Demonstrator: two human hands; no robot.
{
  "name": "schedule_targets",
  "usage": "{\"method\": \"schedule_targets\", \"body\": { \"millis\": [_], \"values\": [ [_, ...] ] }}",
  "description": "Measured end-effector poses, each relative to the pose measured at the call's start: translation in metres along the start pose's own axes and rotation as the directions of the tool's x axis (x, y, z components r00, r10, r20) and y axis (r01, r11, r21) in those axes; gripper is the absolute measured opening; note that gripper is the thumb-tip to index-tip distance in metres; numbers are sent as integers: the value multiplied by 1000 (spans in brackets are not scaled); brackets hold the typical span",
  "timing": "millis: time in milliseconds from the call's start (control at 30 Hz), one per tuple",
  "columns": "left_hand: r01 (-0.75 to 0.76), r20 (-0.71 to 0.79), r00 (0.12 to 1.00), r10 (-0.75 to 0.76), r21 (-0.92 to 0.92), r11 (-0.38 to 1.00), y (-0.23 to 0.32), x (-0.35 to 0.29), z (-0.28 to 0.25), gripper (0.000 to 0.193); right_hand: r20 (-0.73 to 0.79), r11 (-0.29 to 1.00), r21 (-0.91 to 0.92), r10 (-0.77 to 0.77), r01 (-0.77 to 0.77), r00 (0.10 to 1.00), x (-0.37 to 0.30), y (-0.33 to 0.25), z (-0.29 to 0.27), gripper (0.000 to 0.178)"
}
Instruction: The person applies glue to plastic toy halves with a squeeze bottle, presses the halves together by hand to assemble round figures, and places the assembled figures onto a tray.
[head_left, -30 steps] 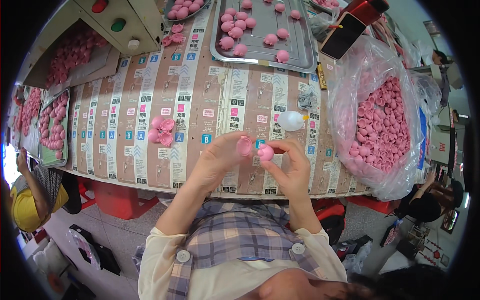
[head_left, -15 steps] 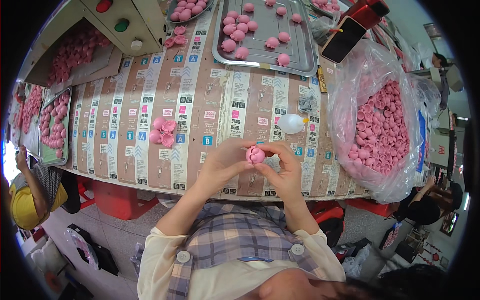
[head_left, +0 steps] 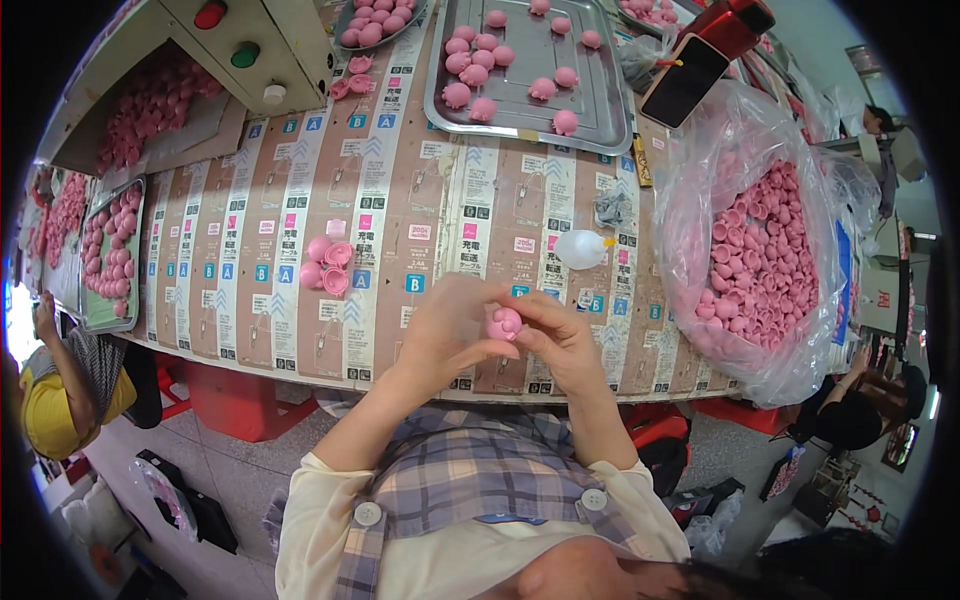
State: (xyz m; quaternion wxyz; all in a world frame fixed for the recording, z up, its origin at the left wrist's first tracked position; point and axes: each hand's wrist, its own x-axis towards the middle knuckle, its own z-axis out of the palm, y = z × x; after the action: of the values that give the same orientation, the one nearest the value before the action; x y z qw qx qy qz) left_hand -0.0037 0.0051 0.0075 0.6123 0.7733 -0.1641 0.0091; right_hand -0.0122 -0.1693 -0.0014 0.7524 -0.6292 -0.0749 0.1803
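Observation:
Just above the table's near edge, a small round pink plastic ball (head_left: 503,323) with raised bumps is between my two hands. My right hand (head_left: 562,340) pinches it from the right with thumb and fingers. From the left, my left hand (head_left: 440,335) closes round it, its thumb against the lower side; its upper fingers are smeared by motion. Left of my hands, a little cluster of pink balls and cup-like half shells (head_left: 326,265) lies on the table. A white squeeze bottle (head_left: 581,249) with a yellow tip lies beyond my right hand.
A metal tray (head_left: 520,95) of pink balls stands at the back. At right is a clear bag of pink shells (head_left: 765,260); a phone (head_left: 687,80) stands behind it. A machine with buttons (head_left: 225,60) and a green-lined tray (head_left: 108,262) are at left. Other people sit at both sides.
The pink ball has turned in my fingers: the open seam that faced me is replaced by a bumpy side. It has moved slightly left and nearer me. My left fingers are moving.

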Motion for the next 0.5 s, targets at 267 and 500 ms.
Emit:
{"method": "schedule_targets", "body": {
  "millis": [267,500],
  "values": [
    [-112,87,991,96,199,973,-1,6,0,45,75,966,229,105,-120,992,1,-3,4,40],
    [-27,186,982,37,-57,998,-4,10,-1,36,71,999,4,-54,54,996,3,-7,-1,32]
  ]
}}
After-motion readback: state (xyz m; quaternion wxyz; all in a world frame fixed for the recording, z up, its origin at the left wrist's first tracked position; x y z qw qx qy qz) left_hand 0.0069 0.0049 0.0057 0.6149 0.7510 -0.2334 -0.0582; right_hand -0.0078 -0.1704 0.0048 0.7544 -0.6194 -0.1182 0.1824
